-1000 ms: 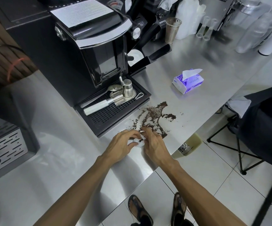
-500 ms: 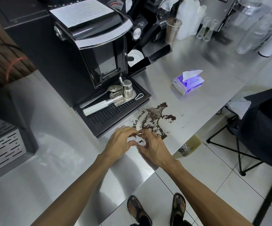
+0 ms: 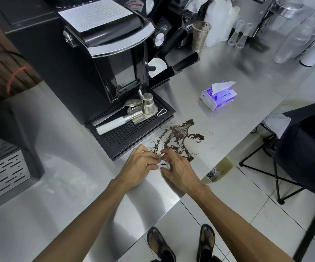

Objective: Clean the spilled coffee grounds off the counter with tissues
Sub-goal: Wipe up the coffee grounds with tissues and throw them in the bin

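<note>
Dark coffee grounds [image 3: 177, 137] lie scattered on the steel counter [image 3: 228, 121], right of the machine's drip tray. Just below the spill, my left hand [image 3: 137, 167] and my right hand [image 3: 179, 169] meet around a small crumpled white tissue [image 3: 163, 165] that has dark grounds on it. Both hands pinch the tissue between their fingertips, close to the counter's front edge. A purple tissue pack [image 3: 219, 96] with one sheet sticking up lies farther back on the right.
A black coffee machine [image 3: 103, 59] stands at the back left, its drip tray [image 3: 134, 127] holding metal tools. Cups and clear bottles [image 3: 292, 40] line the back right. A bin [image 3: 219, 171] sits under the counter edge, beside a folding stand [image 3: 270, 167].
The hands have closed tighter around the tissue and bunched it into a smaller wad; they stay at the spill's lower edge.
</note>
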Tool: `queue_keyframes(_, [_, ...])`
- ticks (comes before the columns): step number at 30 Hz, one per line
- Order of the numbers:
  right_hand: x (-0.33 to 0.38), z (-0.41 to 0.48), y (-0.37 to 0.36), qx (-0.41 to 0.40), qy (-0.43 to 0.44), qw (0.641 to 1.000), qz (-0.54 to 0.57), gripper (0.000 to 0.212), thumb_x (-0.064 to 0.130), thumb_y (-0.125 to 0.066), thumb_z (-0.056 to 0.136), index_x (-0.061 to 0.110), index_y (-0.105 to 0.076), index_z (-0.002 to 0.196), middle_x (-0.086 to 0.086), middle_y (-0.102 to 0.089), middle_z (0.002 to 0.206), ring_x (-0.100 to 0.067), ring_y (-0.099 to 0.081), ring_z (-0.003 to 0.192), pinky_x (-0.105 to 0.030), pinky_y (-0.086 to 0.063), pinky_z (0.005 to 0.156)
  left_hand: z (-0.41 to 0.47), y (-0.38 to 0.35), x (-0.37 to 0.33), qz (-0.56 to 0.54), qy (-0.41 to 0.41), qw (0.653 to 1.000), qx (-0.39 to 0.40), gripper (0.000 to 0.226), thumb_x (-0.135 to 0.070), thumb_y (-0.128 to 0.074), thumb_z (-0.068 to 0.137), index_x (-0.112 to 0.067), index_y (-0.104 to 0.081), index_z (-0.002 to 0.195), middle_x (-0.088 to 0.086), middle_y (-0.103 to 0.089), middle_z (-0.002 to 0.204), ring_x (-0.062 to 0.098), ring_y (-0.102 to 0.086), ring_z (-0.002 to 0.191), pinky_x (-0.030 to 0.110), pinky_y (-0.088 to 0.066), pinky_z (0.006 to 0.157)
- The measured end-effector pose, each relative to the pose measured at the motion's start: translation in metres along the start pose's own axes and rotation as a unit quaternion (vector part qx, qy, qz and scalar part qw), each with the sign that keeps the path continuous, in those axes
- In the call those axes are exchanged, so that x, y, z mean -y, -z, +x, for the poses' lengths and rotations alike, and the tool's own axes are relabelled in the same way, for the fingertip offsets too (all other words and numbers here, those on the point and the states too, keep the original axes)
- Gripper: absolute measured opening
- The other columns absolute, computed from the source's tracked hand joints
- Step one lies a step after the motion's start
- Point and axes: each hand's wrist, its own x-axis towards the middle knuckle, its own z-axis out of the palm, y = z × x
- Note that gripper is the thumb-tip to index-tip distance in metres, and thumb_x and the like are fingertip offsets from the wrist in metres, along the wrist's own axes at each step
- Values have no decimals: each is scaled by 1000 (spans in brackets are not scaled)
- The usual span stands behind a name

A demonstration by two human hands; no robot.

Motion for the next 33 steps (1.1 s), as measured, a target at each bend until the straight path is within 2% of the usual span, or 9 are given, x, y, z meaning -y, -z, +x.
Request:
queue_keyframes(4, [-1,0,2,0,6,1000,1,52,15,-69,84,20,-41,127,-3,-66,105,-19,-60,91,-37,-53,79,2,4,-3,1,14,1000,12,40,-31,-77,78,-22,-70,117,-14,-69,104,3,-35,93,26,-41,89])
queue_keyframes(7, [-2,-1,0,-3,5,1000,-16,53,19,-69,83,23,-39,127,-2,-68,106,-18,-57,92,-38,-53,78,3,7,-3,16,8,999,32,44,-34,-75,81,-27,-66,123,-17,-66,107,2,-33,94,22,-35,91])
queue_keyframes(11, [-2,1,2,3,9,1000,-18,53,19,-69,84,22,-39,128,-1,-68,106,-15,-58,87,-36,-54,76,3,10,-6,55,-13,998,38,35,-39,-71,84,-32,-68,118,-20,-62,104,2,-32,96,16,-24,87])
queue_keyframes(14, [-3,1,4,5,12,1000,-14,53,20,-70,84,21,-40,128,-3,-66,105,-13,-60,84,-32,-55,75,2,10,-6,70,-12,997,39,31,-40,-70,85,-30,-70,114,-18,-58,105,7,-38,102,19,-28,88])
queue_keyframes(17, [-3,2,4,5,7,1000,-18,51,21,-69,84,22,-41,126,-3,-65,102,-15,-57,84,-36,-54,73,5,11,-6,83,-15,995,45,31,-41,-69,84,-27,-71,111,-13,-53,107,10,-38,105,24,-34,91])
queue_keyframes(26, [-3,4,6,-3,31,999,-23,51,14,-65,82,22,-40,125,0,-66,96,-17,-56,82,-37,-53,70,10,11,-13,78,-3,996,44,29,-38,-68,81,-26,-70,107,-9,-49,104,12,-39,103,27,-36,91])
queue_keyframes(33, [-7,9,13,-8,25,1000,-1,52,14,-66,79,23,-41,125,2,-65,96,-13,-56,84,-35,-53,73,16,12,-15,71,3,997,38,28,-38,-66,83,-26,-70,108,-10,-49,102,12,-38,101,29,-37,90])
